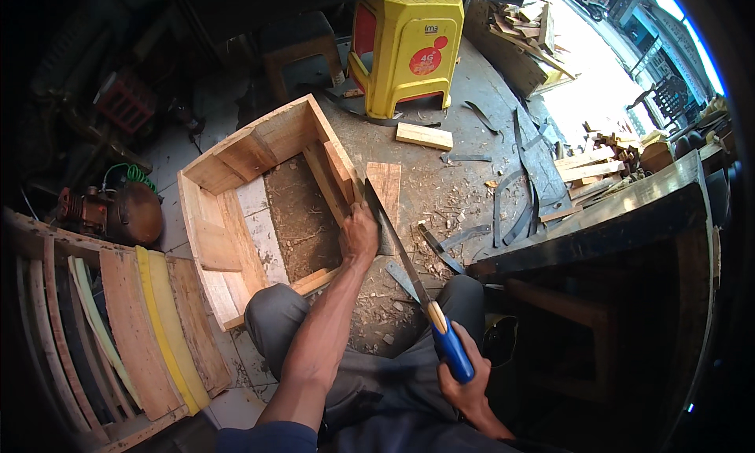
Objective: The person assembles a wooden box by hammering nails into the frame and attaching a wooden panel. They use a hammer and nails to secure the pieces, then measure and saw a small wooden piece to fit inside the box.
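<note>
In front of my knees stands an open wooden frame (248, 150), built from pale boards with a rough, bottomless middle. My left hand (359, 234) is closed on the frame's right side, by a board (340, 170) there. In my right hand (465, 374) is the blue handle of a handsaw (403, 252), fingers wrapped round it. Its long narrow blade slants up and to the left, with the tip beside the frame's right side, just right of my left hand. Whether the teeth touch the wood, I cannot tell.
A yellow plastic stool (421, 56) stands beyond the frame. Loose wood blocks (425, 136), dark strips (511, 209) and shavings litter the floor. Curved slats (134, 327) fill the left, near a small compressor (118, 213). At the right is a dark-sided bench (613, 217), with scrap wood (590, 166) behind.
</note>
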A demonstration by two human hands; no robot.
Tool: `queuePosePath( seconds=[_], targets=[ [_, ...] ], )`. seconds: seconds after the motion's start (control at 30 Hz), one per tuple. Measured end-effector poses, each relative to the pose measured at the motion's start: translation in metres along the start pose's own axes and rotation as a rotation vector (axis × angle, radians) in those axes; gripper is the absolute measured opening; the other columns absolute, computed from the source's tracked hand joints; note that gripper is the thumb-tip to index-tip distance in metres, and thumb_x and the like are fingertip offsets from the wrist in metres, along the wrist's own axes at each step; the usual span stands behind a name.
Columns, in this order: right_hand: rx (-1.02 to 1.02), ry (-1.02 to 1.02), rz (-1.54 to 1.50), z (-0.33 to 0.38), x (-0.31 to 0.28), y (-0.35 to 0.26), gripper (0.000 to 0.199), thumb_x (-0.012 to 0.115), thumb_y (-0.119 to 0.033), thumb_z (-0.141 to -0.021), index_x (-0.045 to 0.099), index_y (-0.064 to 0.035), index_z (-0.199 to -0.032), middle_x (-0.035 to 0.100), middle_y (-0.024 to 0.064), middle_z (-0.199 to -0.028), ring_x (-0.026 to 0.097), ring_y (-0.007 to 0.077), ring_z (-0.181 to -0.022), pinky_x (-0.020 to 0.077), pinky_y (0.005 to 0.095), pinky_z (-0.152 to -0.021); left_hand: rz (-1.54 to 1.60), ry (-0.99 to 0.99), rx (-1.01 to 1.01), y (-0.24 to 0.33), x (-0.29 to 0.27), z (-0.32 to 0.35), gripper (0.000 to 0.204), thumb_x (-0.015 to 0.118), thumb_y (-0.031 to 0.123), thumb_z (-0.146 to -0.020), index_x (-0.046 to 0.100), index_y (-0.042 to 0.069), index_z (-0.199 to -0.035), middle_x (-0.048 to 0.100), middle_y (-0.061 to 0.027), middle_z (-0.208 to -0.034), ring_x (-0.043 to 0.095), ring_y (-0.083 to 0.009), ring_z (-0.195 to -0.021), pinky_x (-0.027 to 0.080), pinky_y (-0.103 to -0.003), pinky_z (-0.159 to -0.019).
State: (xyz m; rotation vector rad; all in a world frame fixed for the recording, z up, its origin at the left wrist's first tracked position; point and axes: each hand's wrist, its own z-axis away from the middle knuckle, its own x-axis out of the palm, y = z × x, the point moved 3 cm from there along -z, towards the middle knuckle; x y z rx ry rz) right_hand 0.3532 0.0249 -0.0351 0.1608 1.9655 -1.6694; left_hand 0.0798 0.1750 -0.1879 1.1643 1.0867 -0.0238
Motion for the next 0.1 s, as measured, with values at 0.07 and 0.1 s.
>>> queuePosePath(
  seconds=[0.07,0.1],
  targets=[
    [-0.01,-0.02,0.035,0.039,-0.028,-0.024,0.07,0.061,0.006,-0.074,0.054,0.0031,-0.143,0.072,0.0222,-0.125,0.074,0.0301,-0.109,0.0558,0.0319,-0.098,-0.033,0.006,0.008,-0.011,0.006,-0.002,0.037,0.043,0.031,-0.109,0.059,-0.002,-0.103,0.07,-0.032,-0.079,0.072,-0.0496,-0.075,0.057,-0.057,-0.06],
    [0.026,-0.022,-0.059,0.035,-0.023,-0.023,0.071,0.062,0.006,-0.074,0.054,0.0018,-0.144,0.072,0.0205,-0.127,0.074,0.0331,-0.109,0.0531,0.0333,-0.103,-0.044,-0.007,-0.003,-0.017,0.01,-0.003,0.036,0.045,0.031,-0.109,0.06,-0.002,-0.104,0.07,-0.0317,-0.079,0.072,-0.0498,-0.075,0.058,-0.056,-0.06]
  ],
)
